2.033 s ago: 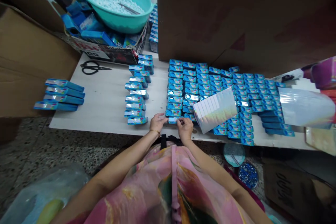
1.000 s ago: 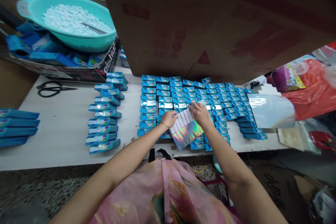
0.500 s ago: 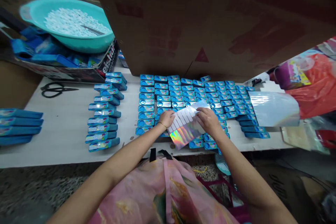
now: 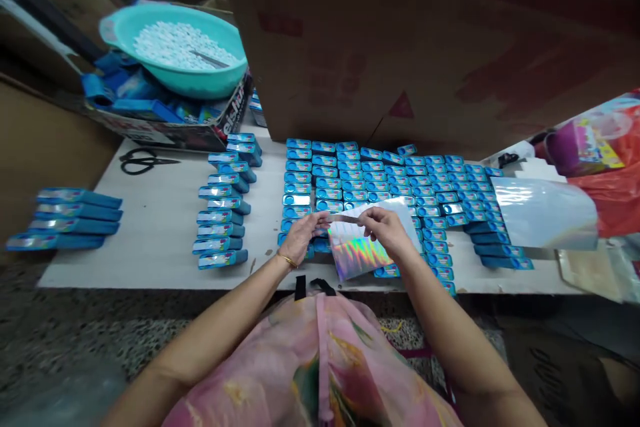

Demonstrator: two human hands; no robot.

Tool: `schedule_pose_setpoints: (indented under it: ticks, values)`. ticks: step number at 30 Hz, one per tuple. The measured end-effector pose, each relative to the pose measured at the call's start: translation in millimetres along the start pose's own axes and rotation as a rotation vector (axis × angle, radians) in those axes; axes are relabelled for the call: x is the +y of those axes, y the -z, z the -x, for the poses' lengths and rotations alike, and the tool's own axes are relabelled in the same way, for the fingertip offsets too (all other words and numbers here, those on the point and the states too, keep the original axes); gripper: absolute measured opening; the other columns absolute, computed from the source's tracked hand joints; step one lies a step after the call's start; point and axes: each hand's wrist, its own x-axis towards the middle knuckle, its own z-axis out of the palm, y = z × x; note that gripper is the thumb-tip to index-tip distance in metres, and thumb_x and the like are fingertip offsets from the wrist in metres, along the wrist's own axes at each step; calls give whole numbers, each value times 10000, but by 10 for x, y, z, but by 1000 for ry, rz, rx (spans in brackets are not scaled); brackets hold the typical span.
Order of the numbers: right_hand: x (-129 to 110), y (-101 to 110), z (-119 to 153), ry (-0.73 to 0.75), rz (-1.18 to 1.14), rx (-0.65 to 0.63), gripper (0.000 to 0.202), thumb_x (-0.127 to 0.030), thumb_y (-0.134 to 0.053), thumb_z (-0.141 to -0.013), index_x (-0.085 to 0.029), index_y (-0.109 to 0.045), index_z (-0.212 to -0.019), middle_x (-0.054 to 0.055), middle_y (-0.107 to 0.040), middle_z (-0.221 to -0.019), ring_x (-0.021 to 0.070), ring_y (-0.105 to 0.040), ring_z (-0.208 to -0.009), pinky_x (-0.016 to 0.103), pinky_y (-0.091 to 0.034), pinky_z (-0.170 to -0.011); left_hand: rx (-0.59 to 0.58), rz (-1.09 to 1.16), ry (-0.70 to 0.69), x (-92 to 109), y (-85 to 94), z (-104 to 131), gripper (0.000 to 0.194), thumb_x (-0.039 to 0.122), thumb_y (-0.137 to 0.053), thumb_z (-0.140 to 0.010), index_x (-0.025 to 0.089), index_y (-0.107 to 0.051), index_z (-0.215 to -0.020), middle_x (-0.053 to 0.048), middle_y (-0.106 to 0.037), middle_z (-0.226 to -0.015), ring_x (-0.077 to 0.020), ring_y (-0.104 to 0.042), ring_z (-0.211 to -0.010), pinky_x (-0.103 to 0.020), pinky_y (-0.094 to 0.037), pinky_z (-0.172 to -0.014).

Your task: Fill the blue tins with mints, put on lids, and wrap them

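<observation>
A thin narrow strip [image 4: 345, 218], which looks like a peeled sticker strip, spans the gap between my two hands. My right hand [image 4: 386, 228] pinches its right end between thumb and fingers. At its left end are the fingertips of my left hand [image 4: 304, 237], close together and closed on it. Below the strip, a shiny holographic sticker sheet [image 4: 357, 255] lies across blue packs and hides some of them. Rows of small blue packs [image 4: 327, 182] stand tightly side by side behind and around my hands.
Left of me stand a column of blue packs [image 4: 220, 245], black scissors [image 4: 143, 161] and more packs [image 4: 75, 223]. A turquoise bowl [image 4: 195, 83] of white pieces rests on a carton. A large cardboard box [image 4: 350, 47] blocks the back. Another shiny sheet [image 4: 547, 213] lies right.
The sticker sheet, earlier held in both hands, now lies on the packs. A thin strip is now between my hands. The view has shifted, so the table's contents appear farther right.
</observation>
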Motion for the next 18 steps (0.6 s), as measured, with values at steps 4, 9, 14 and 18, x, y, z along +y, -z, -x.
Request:
schedule_pose_setpoints:
  ticks: [4, 9, 14, 18]
  values:
    - [173, -430, -28, -103, -229, -110, 251, -398, -579, -636, -152, -563, -678, -15, -552, -557, 65, -439, -414, 173, -282, -361, 138, -9, 4, -13, 259, 140, 436, 326, -693, -586, 150, -609, -977, -43, -648, -848, -144, -577, -791, -263, -442, -721]
    - [337, -978, -82, -169, -269, -113, 284, -401, -654, -566, -155, -559, -670, -51, -480, -460, 70, -417, -389, 177, -245, -353, 328, -31, 66, -99, 622, 246, 332, 337, -668, -606, 132, -638, -866, -17, -629, -711, -97, -547, -629, -220, -426, -593]
    - [473, -1373, -136, -112, -187, -37, 246, -400, -623, -589, -164, -578, -644, -46, -500, -484, 78, -429, -418, 198, -306, -412, 427, 56, 105, -282, 960, 336, 324, 320, -662, -598, 145, -618, -866, 3, -590, -652, -78, -530, -588, -179, -359, -488]
    - [610, -1550, -154, -117, -129, -27, 229, -386, -597, -605, -162, -583, -646, -38, -522, -515, 87, -433, -430, 214, -334, -442, 475, 65, 119, -435, 1100, 364, 323, 302, -660, -592, 121, -618, -857, -4, -585, -661, -76, -515, -576, -185, -357, -488]
